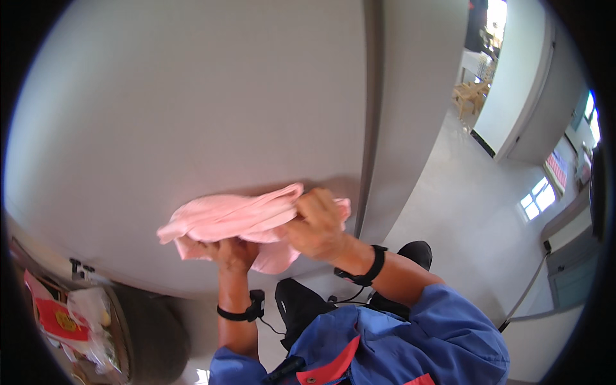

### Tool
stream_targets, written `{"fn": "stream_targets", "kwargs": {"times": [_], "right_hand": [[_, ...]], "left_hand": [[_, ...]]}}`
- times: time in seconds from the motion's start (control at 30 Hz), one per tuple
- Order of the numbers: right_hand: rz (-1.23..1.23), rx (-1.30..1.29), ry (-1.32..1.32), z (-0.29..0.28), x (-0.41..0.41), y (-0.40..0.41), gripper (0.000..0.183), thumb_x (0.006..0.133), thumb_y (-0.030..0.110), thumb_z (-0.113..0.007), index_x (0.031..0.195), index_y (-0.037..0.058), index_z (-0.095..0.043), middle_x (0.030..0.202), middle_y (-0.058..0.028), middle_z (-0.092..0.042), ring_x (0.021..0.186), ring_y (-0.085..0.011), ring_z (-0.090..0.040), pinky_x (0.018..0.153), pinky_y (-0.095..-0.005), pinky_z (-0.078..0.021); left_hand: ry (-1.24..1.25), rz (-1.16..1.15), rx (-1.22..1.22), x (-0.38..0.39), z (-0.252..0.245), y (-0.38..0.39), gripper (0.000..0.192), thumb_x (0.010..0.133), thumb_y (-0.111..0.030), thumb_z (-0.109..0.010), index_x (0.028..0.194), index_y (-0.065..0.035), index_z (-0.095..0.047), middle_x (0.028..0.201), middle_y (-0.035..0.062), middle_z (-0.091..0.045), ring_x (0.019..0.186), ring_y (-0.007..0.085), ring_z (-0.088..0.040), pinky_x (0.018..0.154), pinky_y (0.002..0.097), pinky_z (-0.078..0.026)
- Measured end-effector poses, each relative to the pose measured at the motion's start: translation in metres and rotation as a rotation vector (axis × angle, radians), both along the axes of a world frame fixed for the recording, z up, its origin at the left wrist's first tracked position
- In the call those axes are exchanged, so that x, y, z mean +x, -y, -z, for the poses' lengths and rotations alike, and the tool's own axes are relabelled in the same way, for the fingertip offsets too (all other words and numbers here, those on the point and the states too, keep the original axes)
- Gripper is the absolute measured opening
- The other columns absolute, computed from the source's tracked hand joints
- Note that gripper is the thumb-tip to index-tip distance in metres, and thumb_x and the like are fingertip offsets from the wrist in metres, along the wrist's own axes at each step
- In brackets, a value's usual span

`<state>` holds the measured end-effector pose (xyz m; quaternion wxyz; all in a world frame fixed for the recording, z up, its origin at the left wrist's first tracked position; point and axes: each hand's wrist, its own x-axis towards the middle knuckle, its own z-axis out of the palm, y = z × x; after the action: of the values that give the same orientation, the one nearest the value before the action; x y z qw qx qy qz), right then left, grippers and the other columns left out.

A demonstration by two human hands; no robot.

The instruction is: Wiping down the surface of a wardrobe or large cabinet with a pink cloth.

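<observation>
A pink cloth [236, 216] is bunched and folded in front of a broad, smooth grey panel [216, 96]. My right hand [317, 226] is closed around the cloth's right part, with a bit of fabric sticking out past the knuckles. My left hand [233, 252] grips the cloth from below, its fingers partly hidden by the folds. One flap hangs down between the two hands. Whether the cloth touches the panel cannot be told.
Down the panel's right side runs a dark vertical groove [370, 120]. A round dark container [154, 332] at lower left bears a red packet [62, 320] and plastic bags. Pale floor [447, 192] extends right towards wooden chairs [469, 96] and a grey door [551, 106].
</observation>
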<state>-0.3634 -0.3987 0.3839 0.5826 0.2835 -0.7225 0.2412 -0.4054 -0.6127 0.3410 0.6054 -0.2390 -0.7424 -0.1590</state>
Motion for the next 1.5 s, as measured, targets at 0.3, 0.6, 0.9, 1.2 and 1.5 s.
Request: {"fn": "stream_targets", "kwargs": {"times": [0.3,0.6,0.9,1.2,1.5], "right_hand": [[-0.094,-0.069,0.261,0.005,0.0,0.047,0.021,0.078,0.018,-0.071,0.093,0.0085,-0.061,0.076,-0.0058,-0.064,0.061,-0.0247,-0.067,0.052,-0.0408,-0.0511],[-0.213,-0.458,0.516,0.003,0.038,-0.02,0.024,0.087,0.014,-0.067,0.109,0.0055,-0.067,0.09,-0.0147,-0.072,0.078,-0.0357,-0.072,0.066,-0.0421,-0.0572],[-0.228,-1.24,0.407,-0.009,-0.002,-0.155,0.027,0.091,0.002,-0.065,0.117,0.0005,-0.07,0.098,-0.0067,-0.075,0.089,-0.0113,-0.067,0.08,-0.0286,-0.0547],[-0.073,-1.233,0.091,-0.02,-0.016,-0.239,0.033,0.089,-0.007,-0.057,0.119,0.0015,-0.067,0.104,-0.0082,-0.075,0.098,-0.0155,-0.069,0.087,-0.0286,-0.0533],[0.001,-1.152,0.461,0.013,-0.016,-0.198,0.033,0.082,0.001,-0.068,0.115,0.0014,-0.068,0.099,-0.0119,-0.074,0.088,-0.0191,-0.071,0.08,-0.0308,-0.0545]], "left_hand": [[-0.018,-0.183,-0.214,0.0,-0.024,0.029,0.073,0.085,-0.04,-0.083,0.137,0.0021,-0.055,0.137,0.0277,-0.055,0.128,0.0522,-0.049,0.105,0.0646,-0.039],[-0.016,-0.056,-0.199,0.008,-0.033,-0.043,0.049,0.092,-0.03,-0.071,0.132,-0.0029,-0.062,0.144,0.0267,-0.048,0.14,0.0563,-0.032,0.116,0.0703,-0.02],[0.138,0.032,-0.521,0.024,-0.121,-0.217,0.045,0.09,-0.023,-0.065,0.135,-0.0181,-0.064,0.156,0.0132,-0.047,0.152,0.0454,-0.029,0.116,0.0738,-0.02],[0.277,0.186,-0.557,0.007,-0.115,-0.303,0.072,0.081,-0.022,-0.067,0.151,-0.0183,-0.053,0.161,0.0211,-0.039,0.154,0.0474,-0.024,0.12,0.0729,-0.011],[0.184,0.143,-0.459,-0.013,-0.094,-0.28,0.043,0.089,-0.014,-0.062,0.131,-0.0184,-0.068,0.151,0.0158,-0.052,0.148,0.0434,-0.038,0.119,0.0651,-0.025]]}}
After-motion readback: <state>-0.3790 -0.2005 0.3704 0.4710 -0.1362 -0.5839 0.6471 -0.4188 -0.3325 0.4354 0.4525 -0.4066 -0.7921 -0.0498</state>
